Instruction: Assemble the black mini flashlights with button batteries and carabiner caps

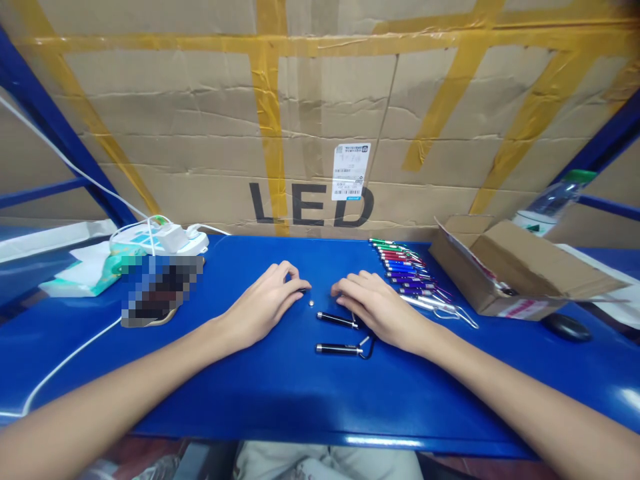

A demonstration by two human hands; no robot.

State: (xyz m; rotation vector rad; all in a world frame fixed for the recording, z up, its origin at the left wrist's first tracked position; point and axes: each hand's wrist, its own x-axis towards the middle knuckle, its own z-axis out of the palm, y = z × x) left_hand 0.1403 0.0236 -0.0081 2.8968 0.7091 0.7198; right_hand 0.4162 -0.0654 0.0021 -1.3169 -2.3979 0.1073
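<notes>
My left hand (270,297) is closed in a pinch around a small dark piece (303,290), of which only the tip shows past the fingers. Just in front of those fingertips a tiny round metallic piece (311,303) lies on the blue table. With its fingers curled together, my right hand (377,307) hovers low over the table; what it holds, if anything, is hidden. A black penlight-like tube (337,320) with silver ends lies partly under it. Nearer to me rests a second black tube (340,349) with a wrist loop.
Several green, red, blue, purple and silver tubes (400,263) lie in a row at the back right. Beside them stand an open cardboard box (500,280), a black mouse (567,327) and a bottle (555,200). At left are a phone (163,293), a tissue pack (85,273) and a power strip (165,239).
</notes>
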